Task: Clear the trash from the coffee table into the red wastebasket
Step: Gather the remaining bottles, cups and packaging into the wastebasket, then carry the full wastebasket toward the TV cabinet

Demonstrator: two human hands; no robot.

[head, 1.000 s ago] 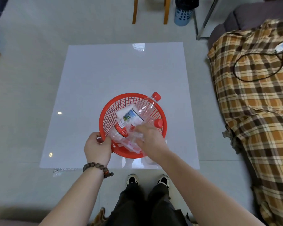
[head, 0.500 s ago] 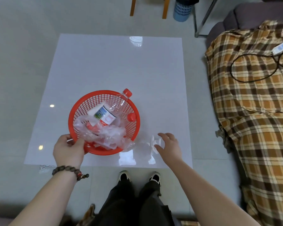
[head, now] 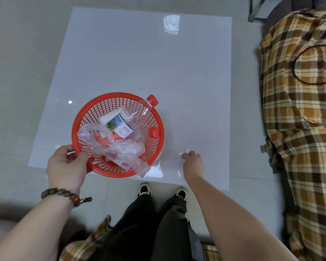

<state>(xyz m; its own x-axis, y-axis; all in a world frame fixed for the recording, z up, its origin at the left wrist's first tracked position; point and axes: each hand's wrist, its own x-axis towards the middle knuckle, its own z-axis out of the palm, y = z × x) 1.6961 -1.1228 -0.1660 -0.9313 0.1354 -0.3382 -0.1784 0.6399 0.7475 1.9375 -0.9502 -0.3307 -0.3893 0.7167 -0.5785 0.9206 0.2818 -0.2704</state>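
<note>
Two clear plastic bottles [head: 132, 119] and crumpled film now lie in your red mesh wastebasket [head: 119, 171], gripped at its rim by your left hand [head: 66, 166]. Your right hand [head: 193, 163] has let go, fingers curled onto something clear, hard to make out, on the white glossy table [head: 139, 59].

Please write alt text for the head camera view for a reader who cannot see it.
The left hand grips the rim of a red plastic mesh wastebasket holding clear plastic bottles and crumpled wrap, while the right hand reaches down to the glossy white coffee table.
</note>
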